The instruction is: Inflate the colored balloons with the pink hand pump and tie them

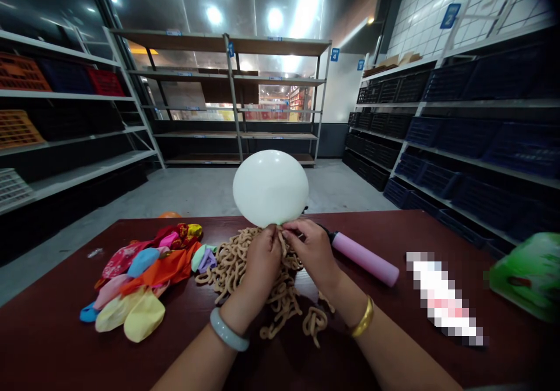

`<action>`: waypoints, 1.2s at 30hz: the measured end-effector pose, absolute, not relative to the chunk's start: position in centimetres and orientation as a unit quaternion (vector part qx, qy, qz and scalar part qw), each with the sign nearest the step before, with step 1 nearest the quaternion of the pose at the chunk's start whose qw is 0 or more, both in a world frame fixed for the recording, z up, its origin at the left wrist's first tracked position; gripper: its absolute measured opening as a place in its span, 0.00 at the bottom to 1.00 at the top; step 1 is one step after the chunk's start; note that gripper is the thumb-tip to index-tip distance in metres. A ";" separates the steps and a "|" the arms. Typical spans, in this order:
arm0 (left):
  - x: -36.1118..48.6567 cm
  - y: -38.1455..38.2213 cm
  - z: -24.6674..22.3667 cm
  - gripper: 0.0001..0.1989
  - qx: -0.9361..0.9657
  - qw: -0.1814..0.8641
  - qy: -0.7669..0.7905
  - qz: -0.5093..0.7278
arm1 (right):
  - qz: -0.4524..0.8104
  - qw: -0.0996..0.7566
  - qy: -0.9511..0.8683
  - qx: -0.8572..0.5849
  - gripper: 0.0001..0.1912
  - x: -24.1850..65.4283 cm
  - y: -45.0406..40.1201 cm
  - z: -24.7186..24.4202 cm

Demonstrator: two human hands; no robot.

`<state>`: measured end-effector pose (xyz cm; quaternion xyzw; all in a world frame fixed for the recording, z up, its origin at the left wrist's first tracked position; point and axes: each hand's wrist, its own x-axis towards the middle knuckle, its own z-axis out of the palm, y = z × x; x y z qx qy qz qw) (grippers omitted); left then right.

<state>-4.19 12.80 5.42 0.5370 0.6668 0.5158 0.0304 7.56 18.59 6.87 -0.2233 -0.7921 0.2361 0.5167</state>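
A white inflated balloon stands upright over the table, its neck at the fingertips of both hands. My left hand is closed with thumb and finger pinched at the neck. Close beside it, my right hand has its fingers bent in a pinch at the same spot. Beneath and around the hands lies a heap of tan, cord-like loops, partly hidden by them. A few loops lie apart, nearer the front.
Deflated coloured balloons are piled on the dark red table at left. On the right lie a pink cylinder, a blurred-out item and a green bag. Shelves with crates stand beyond.
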 end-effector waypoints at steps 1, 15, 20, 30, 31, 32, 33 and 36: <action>-4.2 12.8 5.4 0.10 0.541 0.026 0.670 0.508 | 0.231 0.514 -0.795 -0.222 0.05 7.6 18.5 6.9; -3.8 13.2 4.8 0.12 0.562 0.126 0.575 0.581 | 0.110 0.490 -0.802 -0.323 0.05 7.3 18.0 6.6; -4.3 13.3 4.5 0.11 0.578 0.099 0.564 0.581 | 0.119 0.497 -0.800 -0.314 0.06 7.4 17.9 6.6; -4.1 12.9 5.1 0.11 0.556 0.116 0.566 0.598 | 0.183 0.522 -0.798 -0.239 0.05 7.7 18.2 6.9; -4.0 12.8 5.1 0.11 0.550 0.121 0.564 0.604 | 0.194 0.527 -0.793 -0.237 0.05 7.6 18.1 7.0; -4.0 12.8 5.1 0.11 0.544 0.127 0.562 0.610 | 0.202 0.529 -0.791 -0.232 0.05 7.6 18.0 7.0; -4.0 12.8 5.1 0.10 0.537 0.136 0.559 0.617 | 0.207 0.529 -0.792 -0.226 0.05 7.6 17.8 7.1; -4.0 12.9 4.8 0.09 0.510 0.188 0.536 0.646 | 0.200 0.512 -0.810 -0.204 0.05 7.7 17.6 7.2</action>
